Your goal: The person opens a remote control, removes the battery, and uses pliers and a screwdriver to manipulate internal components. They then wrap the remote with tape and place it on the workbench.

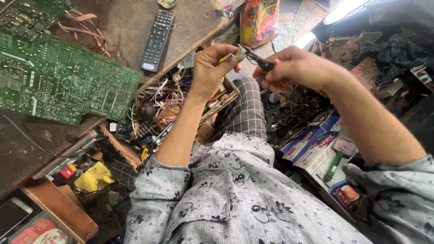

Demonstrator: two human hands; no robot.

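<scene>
While both hands are raised together above the lap, the work sits between them at roughly twelve o'clock in the view.

Item 1: left hand point(211, 63), clenched around a small yellow-and-grey component point(234, 55); only its tip shows past the fingers, so what it is cannot be told.

Item 2: right hand point(289, 68), closed on the handles of dark pliers point(258, 59). Their long axis runs from about four o'clock at the handles to ten o'clock at the nose, the nose pointing at the component and meeting it or very nearly so.

Progress, as judged: tool and part are brought together and gripped; whether any cut or pinch is made cannot be seen, so the working of the part appears unfinished.

Item 3: open wooden drawer point(226, 101) at seven o'clock of the left hand, crammed with loose wires and small parts.

Item 4: black remote control point(157, 39) on the bench point(122, 27) at ten o'clock, lying lengthwise towards twelve.

Item 5: large green circuit board point(58, 81) at nine o'clock, flat on the bench.

Item 6: printed cardboard cartons point(316, 144) at four o'clock, a green-handled tool point(335, 163) resting on them.
</scene>
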